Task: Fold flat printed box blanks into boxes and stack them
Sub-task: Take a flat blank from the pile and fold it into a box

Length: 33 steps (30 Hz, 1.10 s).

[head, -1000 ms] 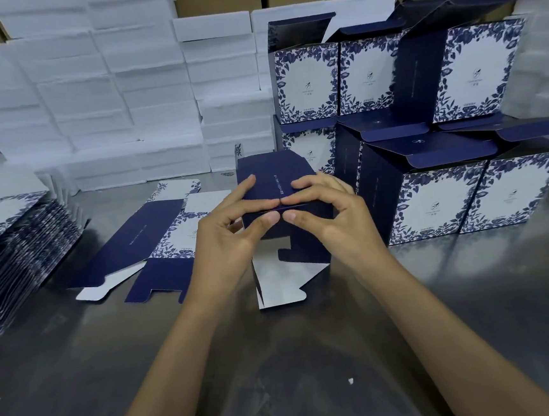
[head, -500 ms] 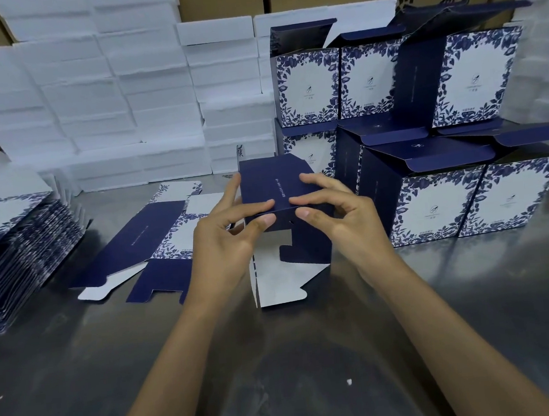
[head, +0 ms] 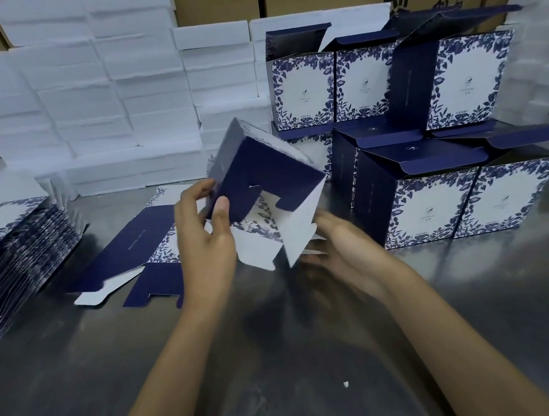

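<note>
Left hand [head: 204, 238] pinches the half-folded box [head: 265, 188], tilted in the air above the table [head: 312, 353]; right hand [head: 343, 250], fingers loose and blurred, cups underneath its white flap.

I see dim, soft overhead light, dull glare on the steel tabletop [head: 473, 290], motion blur on the right hand [head: 346, 251], and wide-angle bending toward the edges.

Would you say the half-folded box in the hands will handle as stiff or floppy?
The half-folded box probably feels light: the left hand lifts it by one edge. Its creased walls look fairly stiff, but the loose white flaps would likely flop and bend easily.
</note>
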{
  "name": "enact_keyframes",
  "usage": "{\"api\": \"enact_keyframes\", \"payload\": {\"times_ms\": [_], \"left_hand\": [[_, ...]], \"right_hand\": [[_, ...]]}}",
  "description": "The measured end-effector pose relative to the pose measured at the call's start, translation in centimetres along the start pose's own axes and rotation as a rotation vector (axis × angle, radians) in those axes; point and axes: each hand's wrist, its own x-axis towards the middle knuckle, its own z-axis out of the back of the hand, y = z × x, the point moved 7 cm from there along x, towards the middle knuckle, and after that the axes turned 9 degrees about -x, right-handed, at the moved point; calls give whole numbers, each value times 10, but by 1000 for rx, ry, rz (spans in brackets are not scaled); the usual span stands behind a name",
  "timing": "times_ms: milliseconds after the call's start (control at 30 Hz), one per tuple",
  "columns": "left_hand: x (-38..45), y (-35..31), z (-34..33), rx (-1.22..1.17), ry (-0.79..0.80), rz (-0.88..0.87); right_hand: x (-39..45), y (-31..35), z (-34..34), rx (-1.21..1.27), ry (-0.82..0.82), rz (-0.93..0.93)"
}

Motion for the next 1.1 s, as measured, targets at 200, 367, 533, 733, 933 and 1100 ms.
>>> {"api": "enact_keyframes", "payload": {"times_ms": [200, 367, 533, 733, 933, 1100], "left_hand": [[-15, 22, -13, 129, -66, 205], [-44, 52, -38, -101, 114, 795], [-65, 60, -46, 140, 538, 1076], [-14, 30, 1, 806, 248, 476], [0, -21, 8, 463, -36, -178], [-10, -13, -22, 279, 336, -199]], "right_hand": [[-9, 24, -2, -30, -6, 217], [-18, 40, 1, -70, 19, 345], [-22, 46, 10, -323, -9, 377], [-23, 45, 3, -458, -22, 363], [-24, 47, 9, -421, -62, 360], [-24, 49, 10, -356, -61, 362]]}}
